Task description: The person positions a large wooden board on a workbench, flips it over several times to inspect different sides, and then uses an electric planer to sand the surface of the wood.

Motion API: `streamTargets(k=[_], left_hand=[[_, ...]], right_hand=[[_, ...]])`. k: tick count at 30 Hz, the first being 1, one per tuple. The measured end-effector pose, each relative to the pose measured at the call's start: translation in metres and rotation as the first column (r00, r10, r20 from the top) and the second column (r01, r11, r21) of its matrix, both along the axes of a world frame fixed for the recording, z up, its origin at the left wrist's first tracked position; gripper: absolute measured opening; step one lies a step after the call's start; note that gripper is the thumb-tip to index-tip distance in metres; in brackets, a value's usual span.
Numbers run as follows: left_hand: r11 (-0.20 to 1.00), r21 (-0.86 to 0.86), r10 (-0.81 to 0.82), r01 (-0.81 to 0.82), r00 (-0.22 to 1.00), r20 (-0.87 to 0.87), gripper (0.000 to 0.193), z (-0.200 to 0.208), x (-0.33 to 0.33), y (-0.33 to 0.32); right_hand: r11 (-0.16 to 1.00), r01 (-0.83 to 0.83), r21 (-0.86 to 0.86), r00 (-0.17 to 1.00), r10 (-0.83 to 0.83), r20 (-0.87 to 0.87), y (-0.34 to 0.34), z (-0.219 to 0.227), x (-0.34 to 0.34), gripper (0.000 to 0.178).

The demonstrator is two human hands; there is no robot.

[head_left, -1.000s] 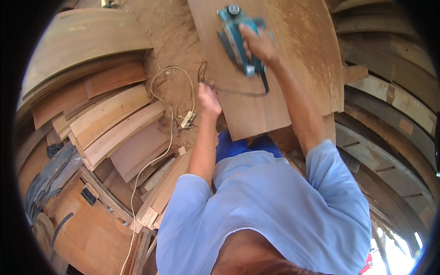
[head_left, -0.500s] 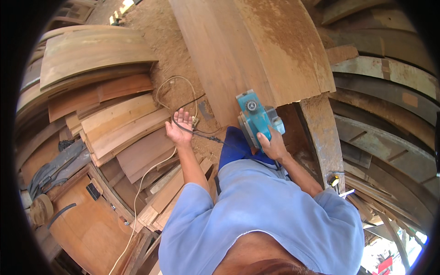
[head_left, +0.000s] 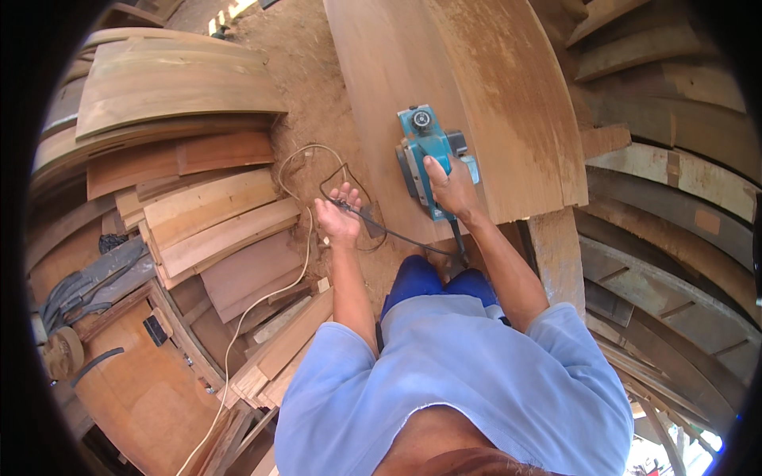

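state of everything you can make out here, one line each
right hand: closed around the planer's grip
teal power planer: held upright over the board; contact hard to tell
left hand: palm up, open, black cord across it
black cord: slack between planer and left hand
wide wooden board: lying flat, patchy brown on its right part
pale cable: loosely looped at its far end
left-side planks: stacked
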State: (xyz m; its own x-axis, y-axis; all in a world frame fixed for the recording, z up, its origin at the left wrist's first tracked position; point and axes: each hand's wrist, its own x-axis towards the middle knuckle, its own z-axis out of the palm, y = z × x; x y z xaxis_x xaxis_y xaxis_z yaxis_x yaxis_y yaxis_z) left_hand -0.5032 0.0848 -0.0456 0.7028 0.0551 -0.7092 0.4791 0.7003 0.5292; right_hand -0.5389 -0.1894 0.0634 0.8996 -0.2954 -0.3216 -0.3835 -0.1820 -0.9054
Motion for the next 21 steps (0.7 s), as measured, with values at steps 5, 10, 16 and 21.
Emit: streamTargets(k=[5, 10, 16, 21], left_hand=[[0.973, 0.201, -0.128, 0.111, 0.989, 0.074, 0.06, -0.013, 0.014, -0.02], [0.922, 0.337, -0.234, 0.192, 0.969, 0.086, 0.076, -0.015, 0.03, -0.055], [0.655, 0.742, -0.393, 0.143, 0.903, 0.173, 0.066, -0.045, 0.031, -0.081], [0.378, 0.919, -0.51, 0.115, 0.854, 0.103, 0.057, -0.009, 0.033, -0.11]], right_hand=[[1.0, -0.008, 0.003, 1.0, 0.008, -0.002, -0.001, 0.001, 0.055, 0.055], [1.0, 0.011, 0.007, 0.998, -0.011, 0.059, -0.012, -0.002, 0.11, 0.055], [0.997, 0.004, 0.072, 0.998, -0.008, 0.06, -0.014, 0.002, 0.182, 0.056], [0.998, 0.029, 0.063, 0.998, -0.032, 0.05, -0.023, 0.006, 0.244, 0.055]])
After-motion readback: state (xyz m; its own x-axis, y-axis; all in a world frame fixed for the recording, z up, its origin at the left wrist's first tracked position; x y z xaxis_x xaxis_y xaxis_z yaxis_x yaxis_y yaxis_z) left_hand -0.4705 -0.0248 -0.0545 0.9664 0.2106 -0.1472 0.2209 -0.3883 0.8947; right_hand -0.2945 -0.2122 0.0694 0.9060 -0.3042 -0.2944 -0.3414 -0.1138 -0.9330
